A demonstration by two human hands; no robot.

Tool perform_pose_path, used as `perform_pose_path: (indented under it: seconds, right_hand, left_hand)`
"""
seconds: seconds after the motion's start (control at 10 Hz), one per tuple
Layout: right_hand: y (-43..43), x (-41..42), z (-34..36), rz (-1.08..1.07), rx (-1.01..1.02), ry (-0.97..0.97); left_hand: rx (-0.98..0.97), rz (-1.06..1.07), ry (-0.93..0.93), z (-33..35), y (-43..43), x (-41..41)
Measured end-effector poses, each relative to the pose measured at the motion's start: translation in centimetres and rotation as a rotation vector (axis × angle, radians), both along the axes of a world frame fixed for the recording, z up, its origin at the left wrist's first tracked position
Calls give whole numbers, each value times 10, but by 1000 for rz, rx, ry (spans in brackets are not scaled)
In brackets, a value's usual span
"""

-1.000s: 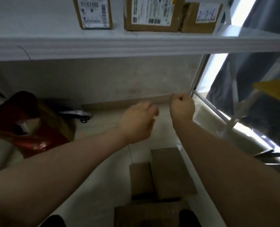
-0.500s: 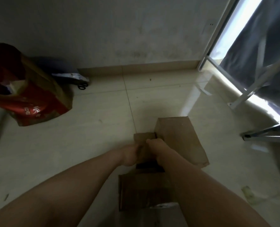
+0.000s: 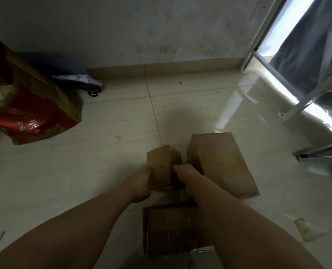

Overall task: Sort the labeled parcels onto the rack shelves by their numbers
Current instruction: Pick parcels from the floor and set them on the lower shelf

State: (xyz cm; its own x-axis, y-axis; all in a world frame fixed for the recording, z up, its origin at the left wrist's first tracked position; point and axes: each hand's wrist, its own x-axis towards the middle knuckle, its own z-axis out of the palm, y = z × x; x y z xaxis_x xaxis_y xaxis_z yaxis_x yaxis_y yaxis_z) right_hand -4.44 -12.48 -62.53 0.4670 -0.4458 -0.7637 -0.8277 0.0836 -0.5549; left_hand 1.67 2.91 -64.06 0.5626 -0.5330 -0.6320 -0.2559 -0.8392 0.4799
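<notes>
A small brown cardboard parcel (image 3: 162,166) is tilted up off the tiled floor between my two hands. My left hand (image 3: 140,186) grips its left side and my right hand (image 3: 186,174) grips its right side. A larger brown parcel (image 3: 221,164) lies flat on the floor just to the right. A third brown parcel (image 3: 173,230) sits on the floor nearer to me, partly hidden by my right forearm. No label or number shows on any of them. The rack shelves are out of view.
A red and gold bag (image 3: 31,111) stands at the left by the wall. Black scissors (image 3: 94,92) and a white packet (image 3: 79,78) lie near the skirting board. White metal rack legs (image 3: 289,111) and a dark curtain (image 3: 307,45) stand at the right.
My view dropped from the rack shelf to the floor. Both hands came down from shelf height, closed on the small parcel and have tipped it up from the floor.
</notes>
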Motion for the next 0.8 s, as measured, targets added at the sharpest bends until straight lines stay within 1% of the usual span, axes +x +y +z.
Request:
perform_pose_path:
  seconds: [0.1, 0.2, 0.3, 0.4, 0.5, 0.6, 0.7, 0.8]
  right_hand:
    - [6, 5, -2, -40, 66, -26]
    - [11, 7, 2, -66, 94, -38]
    - [10, 3, 6, -84, 132, -62]
    - [11, 2, 12, -155, 149, -79]
    - [12, 6, 22, -218, 238, -59]
    - [14, 17, 40, -163, 322, -145]
    - [23, 30, 61, -219, 333, -243]
    - [29, 39, 82, -221, 331, -344]
  left_hand:
    - [-166, 200, 161, -2, 1, 1]
    - [-266, 420, 336, 4, -2, 3]
    - [-301, 484, 414, 10, -3, 2]
    - [-364, 502, 457, 12, -2, 4]
    - [-455, 466, 397, 16, -4, 11]
    - [-514, 453, 173, 24, -3, 19]
    - [-490, 463, -111, 39, 2, 28]
    - [-550, 492, -214, 63, 11, 40]
